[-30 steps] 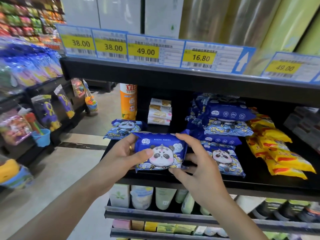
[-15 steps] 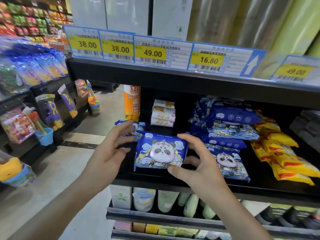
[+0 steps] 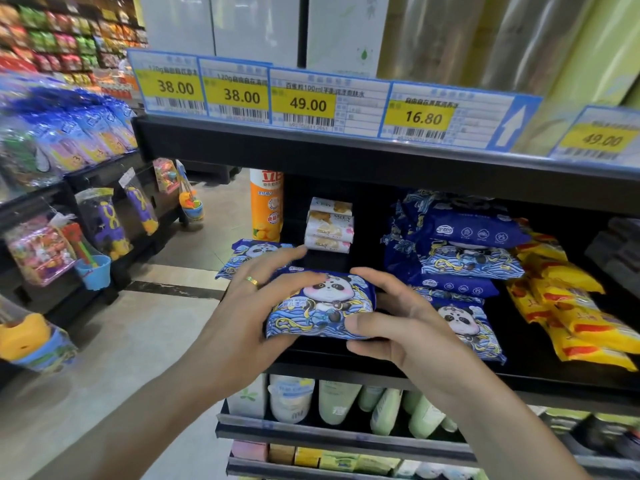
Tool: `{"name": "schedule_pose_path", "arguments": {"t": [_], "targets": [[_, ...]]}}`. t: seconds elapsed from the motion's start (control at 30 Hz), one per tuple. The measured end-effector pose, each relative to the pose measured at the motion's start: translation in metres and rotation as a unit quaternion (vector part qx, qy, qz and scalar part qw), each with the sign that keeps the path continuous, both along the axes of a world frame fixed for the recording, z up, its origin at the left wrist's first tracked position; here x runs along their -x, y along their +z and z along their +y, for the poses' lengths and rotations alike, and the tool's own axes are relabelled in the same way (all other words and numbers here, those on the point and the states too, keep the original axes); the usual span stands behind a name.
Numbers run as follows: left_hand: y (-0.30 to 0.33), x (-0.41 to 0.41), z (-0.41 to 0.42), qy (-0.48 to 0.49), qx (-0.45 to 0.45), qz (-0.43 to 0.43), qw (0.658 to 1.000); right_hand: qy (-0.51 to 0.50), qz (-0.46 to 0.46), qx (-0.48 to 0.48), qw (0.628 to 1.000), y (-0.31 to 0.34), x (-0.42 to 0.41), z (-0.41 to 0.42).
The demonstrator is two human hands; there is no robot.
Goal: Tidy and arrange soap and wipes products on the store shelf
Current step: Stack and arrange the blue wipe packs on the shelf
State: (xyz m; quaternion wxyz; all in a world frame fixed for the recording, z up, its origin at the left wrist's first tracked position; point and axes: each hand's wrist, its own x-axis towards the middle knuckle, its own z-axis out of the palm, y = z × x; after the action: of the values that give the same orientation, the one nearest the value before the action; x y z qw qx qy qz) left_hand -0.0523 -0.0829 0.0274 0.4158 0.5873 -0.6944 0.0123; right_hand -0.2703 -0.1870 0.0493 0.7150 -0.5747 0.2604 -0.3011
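A blue panda wipes pack (image 3: pixel 320 306) lies at the front of the black shelf (image 3: pixel 346 367). My left hand (image 3: pixel 249 306) holds its left end, thumb on top, fingers stretched toward a second panda pack (image 3: pixel 249 252) behind. My right hand (image 3: pixel 398 327) grips its right end, thumb over the front. A stack of blue wipes packs (image 3: pixel 464 258) lies to the right, with another panda pack (image 3: pixel 467 323) in front. White soap bars (image 3: pixel 329 225) are stacked at the back.
Yellow packs (image 3: pixel 568 299) lie at the shelf's right. An orange canister (image 3: pixel 266 204) stands at the back left. Price tags (image 3: pixel 308 98) line the upper shelf edge. Bottles (image 3: pixel 339 401) fill the shelf below. A toy rack (image 3: pixel 69 230) stands across the aisle, left.
My left hand let go of the pack, reached toward the rear panda pack, then came back onto the pack's left end. The pack now sits lower on the shelf front.
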Motion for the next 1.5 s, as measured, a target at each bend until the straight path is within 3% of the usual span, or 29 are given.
{"name": "schedule_pose_path", "arguments": {"t": [0.27, 0.4, 0.6, 0.77, 1.0, 1.33, 1.5], "targets": [[0.004, 0.002, 0.001, -0.003, -0.028, 0.046, 0.999, 0.012, 0.094, 0.058, 0.994, 0.007, 0.005, 0.009], [0.001, -0.001, 0.0, -0.006, -0.028, 0.075, 0.997, 0.007, 0.191, 0.204, 0.96, 0.008, 0.007, 0.012], [-0.005, -0.001, 0.0, -0.02, -0.07, 0.179, 0.981, -0.029, 0.181, 0.362, 0.914, 0.002, 0.004, 0.009], [-0.004, -0.002, 0.001, -0.08, -0.135, 0.28, 0.947, -0.001, 0.115, 0.301, 0.947, 0.001, 0.003, 0.003], [-0.002, 0.002, 0.0, -0.09, -0.165, 0.327, 0.926, 0.016, 0.078, 0.203, 0.976, -0.005, -0.005, 0.004], [-0.015, -0.002, 0.001, -0.062, -0.138, 0.342, 0.927, -0.048, 0.088, 0.183, 0.978, -0.013, -0.016, 0.008], [-0.016, -0.009, 0.005, -0.057, -0.072, 0.337, 0.937, -0.078, 0.107, 0.142, 0.981, -0.01, -0.016, 0.01]]}}
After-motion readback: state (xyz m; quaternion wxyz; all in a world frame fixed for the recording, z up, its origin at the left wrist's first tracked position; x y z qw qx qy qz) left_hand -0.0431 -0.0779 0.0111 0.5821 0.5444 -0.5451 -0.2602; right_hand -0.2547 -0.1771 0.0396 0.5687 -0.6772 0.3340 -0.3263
